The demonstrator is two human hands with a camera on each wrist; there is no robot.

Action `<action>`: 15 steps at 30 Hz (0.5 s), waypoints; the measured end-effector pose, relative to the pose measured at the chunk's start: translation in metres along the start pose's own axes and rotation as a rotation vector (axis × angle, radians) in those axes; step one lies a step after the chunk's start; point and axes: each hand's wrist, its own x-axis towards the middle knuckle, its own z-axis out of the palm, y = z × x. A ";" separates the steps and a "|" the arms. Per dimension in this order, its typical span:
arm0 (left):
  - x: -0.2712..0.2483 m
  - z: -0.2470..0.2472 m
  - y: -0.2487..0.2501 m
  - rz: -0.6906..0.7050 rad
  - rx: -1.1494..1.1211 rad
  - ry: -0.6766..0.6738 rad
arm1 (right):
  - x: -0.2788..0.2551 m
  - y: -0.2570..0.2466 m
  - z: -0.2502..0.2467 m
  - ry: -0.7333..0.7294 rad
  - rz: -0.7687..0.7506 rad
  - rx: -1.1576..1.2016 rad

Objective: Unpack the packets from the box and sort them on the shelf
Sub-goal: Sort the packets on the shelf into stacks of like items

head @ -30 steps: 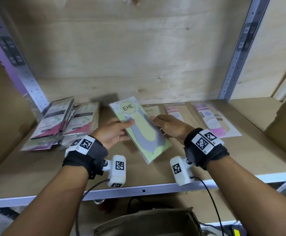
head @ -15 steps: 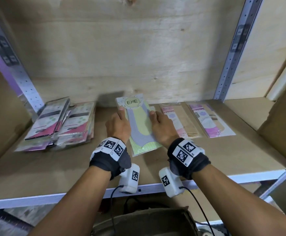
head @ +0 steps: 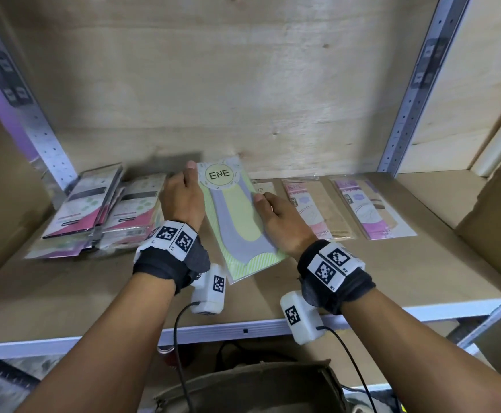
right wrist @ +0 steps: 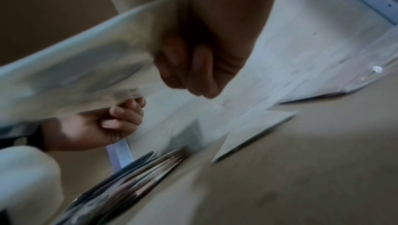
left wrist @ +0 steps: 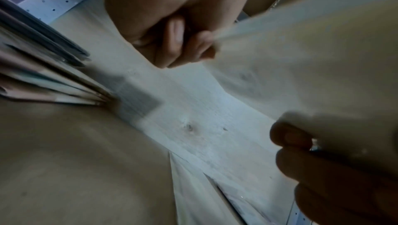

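Both hands, left and right, fingers pinching green packet edges, holding it tilted above shelf. Risk: slick sleeve slipping, landing crooked across beige packet.

ENE packet — yellow, grey, green stripes; neighbouring packets — pink, beige; shelf brown.

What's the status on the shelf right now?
Both hands, left hand and right hand, grip the green packet. Packet over shelf, between stacks. Nothing blocking.
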 end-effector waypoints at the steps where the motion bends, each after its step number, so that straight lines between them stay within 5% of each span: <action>1: 0.000 -0.001 -0.001 0.019 0.026 0.005 | 0.000 -0.001 -0.001 -0.043 0.029 0.017; 4: -0.005 0.000 -0.002 0.109 0.059 -0.044 | -0.001 -0.004 -0.006 -0.077 0.148 0.149; 9: -0.018 0.008 0.005 0.270 0.055 -0.087 | 0.003 -0.006 -0.004 0.155 0.129 0.227; 15: -0.021 0.014 0.007 0.116 -0.246 -0.113 | 0.006 -0.004 -0.001 0.190 0.051 0.225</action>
